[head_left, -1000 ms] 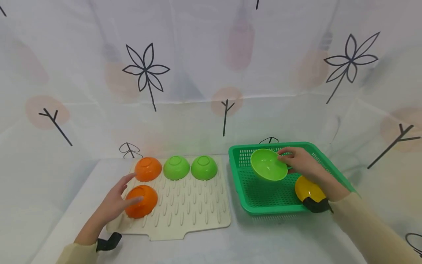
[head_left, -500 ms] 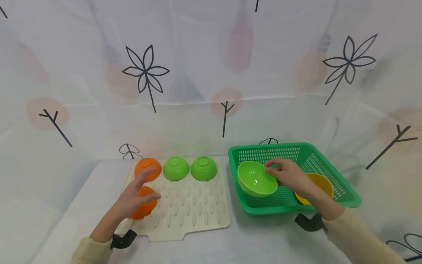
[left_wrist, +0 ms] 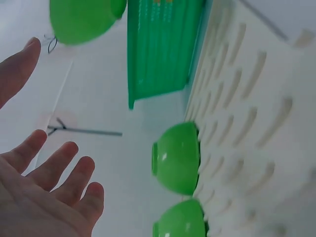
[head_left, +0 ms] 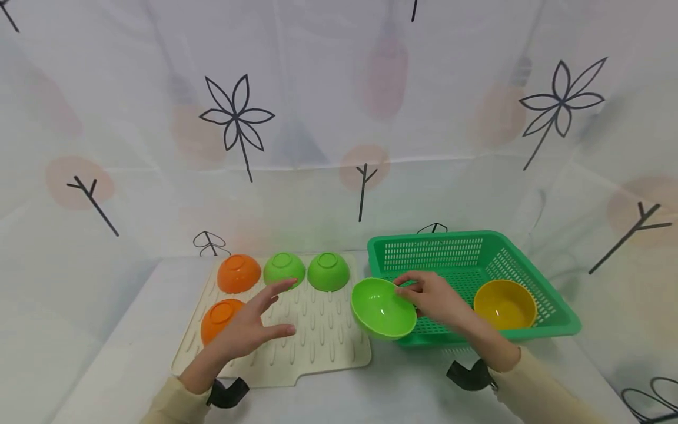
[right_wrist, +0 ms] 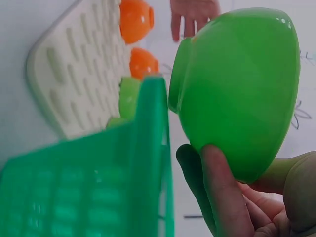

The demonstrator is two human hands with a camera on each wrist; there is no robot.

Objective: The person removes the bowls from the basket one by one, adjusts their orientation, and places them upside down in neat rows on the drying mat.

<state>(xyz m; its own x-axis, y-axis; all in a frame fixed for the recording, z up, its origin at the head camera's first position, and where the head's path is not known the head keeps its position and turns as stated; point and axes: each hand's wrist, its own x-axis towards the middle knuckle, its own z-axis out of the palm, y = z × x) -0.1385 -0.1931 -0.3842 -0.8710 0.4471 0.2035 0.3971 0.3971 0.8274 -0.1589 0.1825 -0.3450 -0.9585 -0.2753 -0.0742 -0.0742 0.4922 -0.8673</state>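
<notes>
My right hand (head_left: 436,299) pinches the rim of a light green bowl (head_left: 378,309), its inside tilted toward the head camera, over the basket's left edge. In the right wrist view the green bowl (right_wrist: 237,94) shows its foot and outer wall, with fingers beneath. My left hand (head_left: 246,333) hangs over the cream drying mat (head_left: 318,353), thumb and fingers spread, holding nothing. On that mat two orange bowls (head_left: 238,274) and two green bowls (head_left: 328,272) sit upside down. The nearer orange bowl (head_left: 218,318) is partly hidden behind my left hand.
A green slotted basket (head_left: 535,265) stands at the right with a yellow bowl (head_left: 505,305) upright inside it. The mat lies left of the basket on a white-covered table (head_left: 339,400). A patterned white cloth (head_left: 318,129) hangs behind.
My right hand has carried the green bowl left and toward me, from inside the basket to its left edge. My left hand has moved right, away from the orange bowls, over the mat.
</notes>
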